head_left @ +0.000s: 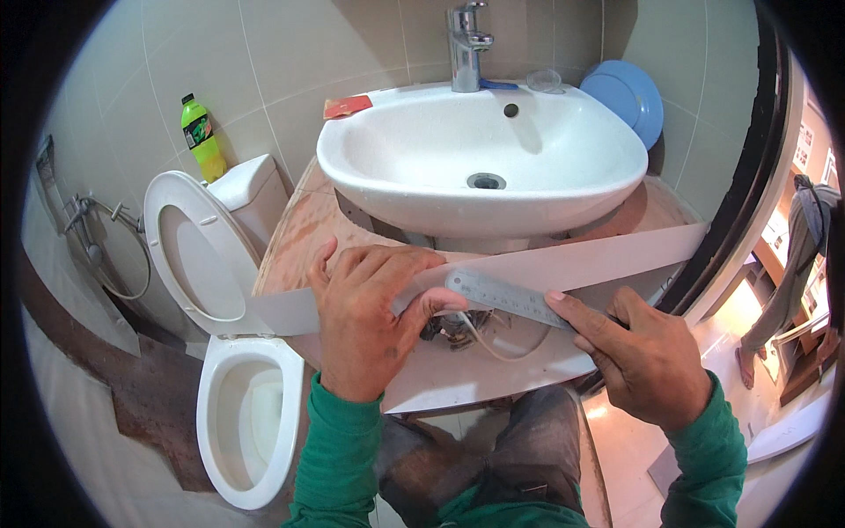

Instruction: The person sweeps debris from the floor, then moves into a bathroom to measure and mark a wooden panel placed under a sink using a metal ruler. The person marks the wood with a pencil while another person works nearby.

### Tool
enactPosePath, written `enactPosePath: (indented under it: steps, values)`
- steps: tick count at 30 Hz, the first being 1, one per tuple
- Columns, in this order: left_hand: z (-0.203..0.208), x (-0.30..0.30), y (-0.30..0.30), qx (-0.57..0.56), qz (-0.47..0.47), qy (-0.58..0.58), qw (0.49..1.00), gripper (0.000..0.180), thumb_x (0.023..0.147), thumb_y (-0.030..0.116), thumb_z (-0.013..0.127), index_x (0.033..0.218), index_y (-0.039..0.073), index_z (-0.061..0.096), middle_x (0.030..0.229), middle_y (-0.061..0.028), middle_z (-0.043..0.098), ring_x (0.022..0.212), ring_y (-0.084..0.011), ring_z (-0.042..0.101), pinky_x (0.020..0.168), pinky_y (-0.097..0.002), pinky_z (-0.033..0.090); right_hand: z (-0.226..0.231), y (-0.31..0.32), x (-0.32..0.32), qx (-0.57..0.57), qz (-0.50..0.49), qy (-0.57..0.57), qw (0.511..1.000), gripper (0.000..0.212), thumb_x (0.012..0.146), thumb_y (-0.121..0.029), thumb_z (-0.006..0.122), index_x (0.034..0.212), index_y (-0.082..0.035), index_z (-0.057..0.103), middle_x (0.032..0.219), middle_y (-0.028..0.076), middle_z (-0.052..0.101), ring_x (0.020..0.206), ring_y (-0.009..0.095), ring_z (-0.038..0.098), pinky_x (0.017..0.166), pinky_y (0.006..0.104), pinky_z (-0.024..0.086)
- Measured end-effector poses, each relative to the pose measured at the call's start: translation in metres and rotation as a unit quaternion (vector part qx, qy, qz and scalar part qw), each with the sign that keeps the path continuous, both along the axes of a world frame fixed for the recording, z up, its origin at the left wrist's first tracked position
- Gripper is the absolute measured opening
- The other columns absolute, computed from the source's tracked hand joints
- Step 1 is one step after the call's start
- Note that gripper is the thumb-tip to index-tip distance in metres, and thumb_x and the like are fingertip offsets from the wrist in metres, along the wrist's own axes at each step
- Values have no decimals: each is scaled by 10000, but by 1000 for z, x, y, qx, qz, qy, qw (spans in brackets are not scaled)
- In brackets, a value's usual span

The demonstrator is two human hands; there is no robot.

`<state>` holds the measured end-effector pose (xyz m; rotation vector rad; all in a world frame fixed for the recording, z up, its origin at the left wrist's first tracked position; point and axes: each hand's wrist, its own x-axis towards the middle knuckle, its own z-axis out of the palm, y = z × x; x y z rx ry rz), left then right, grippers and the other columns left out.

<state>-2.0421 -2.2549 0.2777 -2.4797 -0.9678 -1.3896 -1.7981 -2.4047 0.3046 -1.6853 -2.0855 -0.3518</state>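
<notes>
Green sleeves: nearest of all, rising from the lower edge, one left of centre and one at lower right; dusty dark trousers show between them.
Left hand: just left of centre, spread across a long white strip; the fingers reach over its upper edge, the thumb lies in front, near the rounded end of a metal ruler; whether it clamps the strip or only steadies it, I cannot tell.
Right hand: right of centre, grasping the ruler by its right-hand part; index finger stretched along it.
Ruler: near the middle of the frame, slanting down to the right, in front of the strip; small hole in its left end.
Strip: running along the front of the wooden counter, from left of centre to the right; pale hose below it.
Sink: upper centre, white, on the counter; chrome faucet behind it, red packet on its left rim, blue plate at its right.
Toilet: lower left, lid raised; green bottle on the tank.
Far right: another person's leg.
</notes>
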Motion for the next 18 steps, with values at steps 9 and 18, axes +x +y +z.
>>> enactPosePath:
  steps: [9,18]
  values:
    - [8,1,-2,-40,-14,-2,999,349,789,321,853,1029,82,766,1000,-50,756,1024,-254,642,1079,-473,331,8,2,1,-9,-2,3,1000,572,875,-93,742,1418,-241,639,766,80,520,597,217,547,545,372,485]
    - [28,2,-3,-131,-57,13,990,396,763,285,874,997,-3,736,979,-122,733,994,-297,641,921,-399,477,18,5,1,-22,-13,-14,1000,587,873,-101,750,1422,-268,632,766,76,525,599,209,555,537,367,474]
